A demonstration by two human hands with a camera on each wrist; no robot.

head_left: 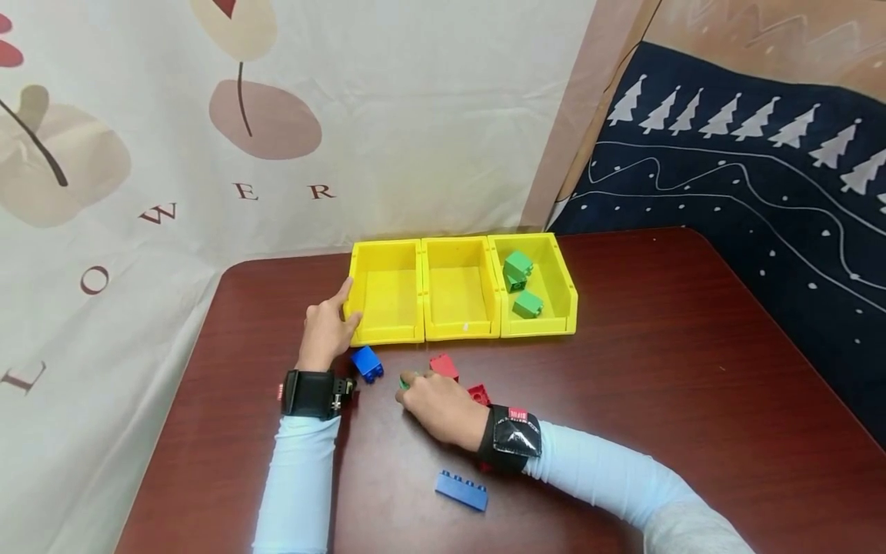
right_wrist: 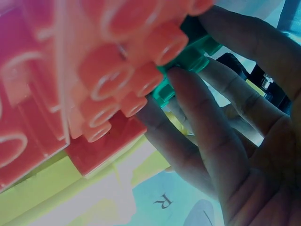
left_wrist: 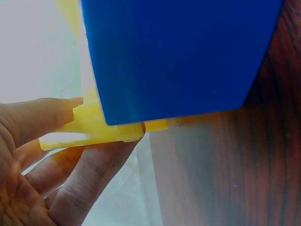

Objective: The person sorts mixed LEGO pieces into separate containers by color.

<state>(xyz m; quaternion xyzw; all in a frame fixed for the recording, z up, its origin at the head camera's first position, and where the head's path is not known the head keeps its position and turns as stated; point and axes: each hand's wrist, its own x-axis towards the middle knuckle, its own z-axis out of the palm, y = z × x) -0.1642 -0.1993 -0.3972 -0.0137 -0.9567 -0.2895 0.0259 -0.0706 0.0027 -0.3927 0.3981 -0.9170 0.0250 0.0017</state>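
Note:
My left hand (head_left: 325, 331) grips the left wall of the leftmost yellow bin (head_left: 388, 336), thumb on one side and fingers on the other in the left wrist view. Close by its wrist sits a blue brick (head_left: 367, 363), which fills much of that view. With its fingertips my right hand (head_left: 443, 408) pinches a green brick (right_wrist: 190, 59) low over the table, mostly covered by the fingers in the head view. Beside that hand lie a red brick (head_left: 444, 366) and another red brick (head_left: 478, 395), partly hidden by it.
Right of the gripped bin stand a middle yellow bin (head_left: 460, 331) and a right yellow bin (head_left: 569, 319) holding several green bricks (head_left: 528, 305). A long blue brick (head_left: 461, 491) lies nearer on the brown table (head_left: 657, 369). Light cloth (head_left: 415, 154) hangs behind.

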